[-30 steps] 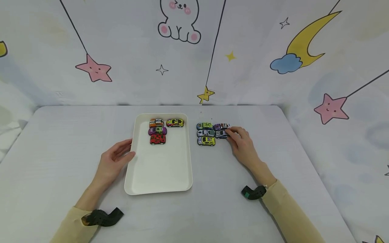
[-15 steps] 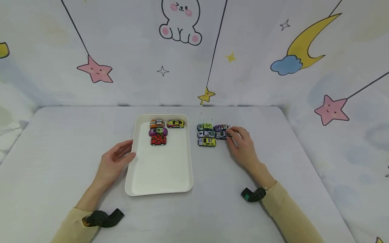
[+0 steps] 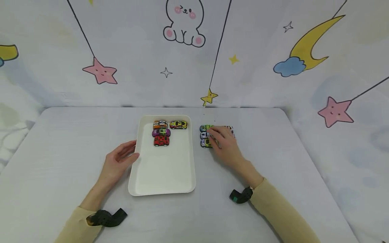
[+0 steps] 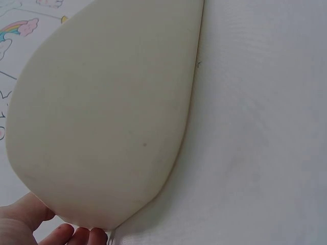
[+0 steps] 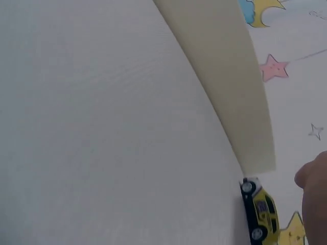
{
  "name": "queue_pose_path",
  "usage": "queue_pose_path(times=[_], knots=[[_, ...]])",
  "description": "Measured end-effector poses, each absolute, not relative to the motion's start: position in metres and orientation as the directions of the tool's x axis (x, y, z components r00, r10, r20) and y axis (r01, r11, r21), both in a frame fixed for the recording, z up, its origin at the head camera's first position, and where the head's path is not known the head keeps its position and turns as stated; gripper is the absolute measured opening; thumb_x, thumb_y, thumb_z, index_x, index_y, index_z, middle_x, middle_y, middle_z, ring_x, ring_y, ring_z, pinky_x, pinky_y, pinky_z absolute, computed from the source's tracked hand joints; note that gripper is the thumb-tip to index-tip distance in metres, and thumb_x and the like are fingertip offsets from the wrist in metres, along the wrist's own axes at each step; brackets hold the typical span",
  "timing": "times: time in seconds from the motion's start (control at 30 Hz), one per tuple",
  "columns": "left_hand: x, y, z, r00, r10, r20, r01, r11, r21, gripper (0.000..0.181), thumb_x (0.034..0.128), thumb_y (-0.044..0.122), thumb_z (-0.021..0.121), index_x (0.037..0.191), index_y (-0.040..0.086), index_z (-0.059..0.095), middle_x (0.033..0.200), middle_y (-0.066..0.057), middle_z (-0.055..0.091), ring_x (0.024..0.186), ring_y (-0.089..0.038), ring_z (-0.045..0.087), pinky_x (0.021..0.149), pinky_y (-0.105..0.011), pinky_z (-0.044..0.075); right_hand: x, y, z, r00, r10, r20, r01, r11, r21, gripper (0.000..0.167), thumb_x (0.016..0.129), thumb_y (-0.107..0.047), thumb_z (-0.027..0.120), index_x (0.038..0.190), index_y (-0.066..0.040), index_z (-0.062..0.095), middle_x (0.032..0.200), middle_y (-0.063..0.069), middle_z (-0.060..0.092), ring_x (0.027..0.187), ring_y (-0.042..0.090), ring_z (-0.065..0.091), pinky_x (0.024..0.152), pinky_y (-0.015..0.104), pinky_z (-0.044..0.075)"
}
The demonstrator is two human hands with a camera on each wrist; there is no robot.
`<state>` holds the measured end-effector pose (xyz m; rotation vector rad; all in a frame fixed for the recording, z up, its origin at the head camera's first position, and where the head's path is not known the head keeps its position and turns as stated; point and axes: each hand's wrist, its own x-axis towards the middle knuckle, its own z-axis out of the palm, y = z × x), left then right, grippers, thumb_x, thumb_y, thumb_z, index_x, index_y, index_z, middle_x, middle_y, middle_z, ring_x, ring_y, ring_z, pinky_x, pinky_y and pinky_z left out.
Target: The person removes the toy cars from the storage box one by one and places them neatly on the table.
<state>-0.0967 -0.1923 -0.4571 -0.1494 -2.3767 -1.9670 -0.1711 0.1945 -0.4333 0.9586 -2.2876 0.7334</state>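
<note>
My left hand (image 3: 118,162) holds the left rim of a white tray (image 3: 164,182), thumb on the rim and fingertips against the outer wall. Inside the tray sit an orange-and-white toy car (image 3: 160,125), a yellow-and-red one (image 3: 178,125), a purple one (image 3: 161,132) and a red spotted one (image 3: 161,141). My right hand (image 3: 226,146) is over the toy cars right of the tray. Its thumb and index finger are about the silver toy car (image 3: 204,135); their contact is hidden. A green toy car (image 3: 205,128) and a yellow one (image 3: 205,143) flank it.
A second purple toy car (image 3: 230,128) shows partly behind the right hand. The table (image 3: 76,135) is covered in white and meets a printed backdrop (image 3: 130,50) at the back. In the left wrist view the tray's wall (image 4: 107,112) fills much of the picture.
My right hand has moved left, from the dark grey toy car to the silver one, and now covers where the grey one was. My left hand stays at the tray.
</note>
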Motion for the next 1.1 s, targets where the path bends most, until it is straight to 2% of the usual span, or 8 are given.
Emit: queue_pose_path(times=[0.37, 0.67, 1.1], knots=[[-0.096, -0.193, -0.456, -0.994, 0.05, 0.098, 0.105, 0.177, 0.979, 0.05, 0.0975, 0.013, 0.066, 0.141, -0.004, 0.05, 0.144, -0.028, 0.05, 0.122, 0.001, 0.056, 0.093, -0.011, 0.05, -0.185, 0.137, -0.411, -0.651, -0.642, 0.404, -0.753, 0.612, -0.24, 0.032, 0.097, -0.016, 0.068, 0.127, -0.005, 0.065, 0.129, 0.01, 0.062, 0.121, 0.026, 0.056, 0.107, 0.043, 0.046], [-0.097, -0.193, -0.458, -0.995, 0.047, 0.084, 0.091, 0.166, 0.982, 0.05, 0.097, 0.013, 0.067, 0.141, -0.003, 0.05, 0.145, -0.026, 0.051, 0.123, 0.0, 0.057, 0.093, -0.012, 0.051, -0.207, 0.113, -0.403, -0.718, -0.675, 0.171, -0.696, 0.684, -0.218, 0.045, 0.095, -0.018, 0.071, 0.135, -0.002, 0.059, 0.141, 0.012, 0.055, 0.128, 0.027, 0.051, 0.112, 0.041, 0.043], [-0.097, -0.193, -0.458, -0.996, 0.041, 0.082, 0.088, 0.175, 0.981, 0.05, 0.0969, 0.013, 0.067, 0.142, -0.002, 0.051, 0.144, -0.025, 0.051, 0.122, 0.001, 0.057, 0.093, -0.011, 0.05, -0.226, 0.101, -0.4, -0.722, -0.677, 0.142, -0.691, 0.694, -0.203, 0.045, 0.093, -0.012, 0.072, 0.135, -0.001, 0.059, 0.137, 0.013, 0.058, 0.126, 0.029, 0.053, 0.11, 0.042, 0.044]])
